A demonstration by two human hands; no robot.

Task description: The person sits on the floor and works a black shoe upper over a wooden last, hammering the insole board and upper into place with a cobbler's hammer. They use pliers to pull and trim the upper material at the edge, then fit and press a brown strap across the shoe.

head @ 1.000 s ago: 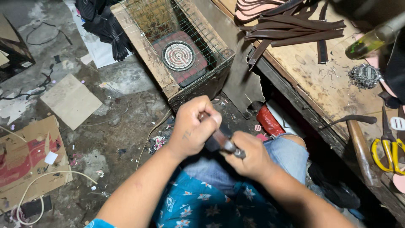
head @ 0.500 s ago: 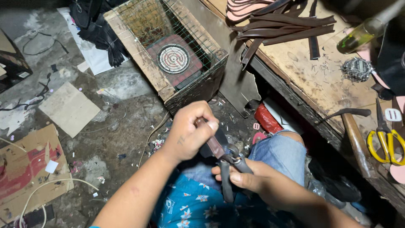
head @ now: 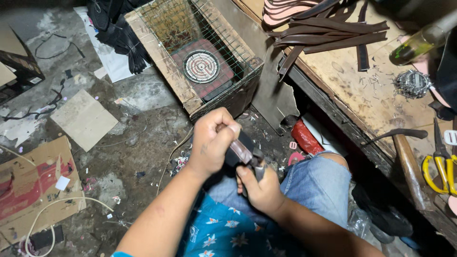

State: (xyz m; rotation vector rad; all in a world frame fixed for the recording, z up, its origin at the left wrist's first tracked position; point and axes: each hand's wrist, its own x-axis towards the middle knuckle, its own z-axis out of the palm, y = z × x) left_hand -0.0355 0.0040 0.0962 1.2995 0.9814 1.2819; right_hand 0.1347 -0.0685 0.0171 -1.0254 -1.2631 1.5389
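One wooden workbench (head: pixel 366 90) fills the upper right, bearing a pile of dark straps (head: pixel 328 33), one green bottle (head: pixel 421 43) and one pair of yellow-handled scissors (head: pixel 440 166). One wire-mesh wooden crate (head: pixel 190 57) stands on the floor; one red-printed cardboard sheet (head: pixel 35 188) lies at left. Over the lap, the left hand (head: pixel 212 143) grips a dark strap piece (head: pixel 240 150); the right hand (head: pixel 259 190) is closed on a metal tool (head: pixel 258 164) touching it.
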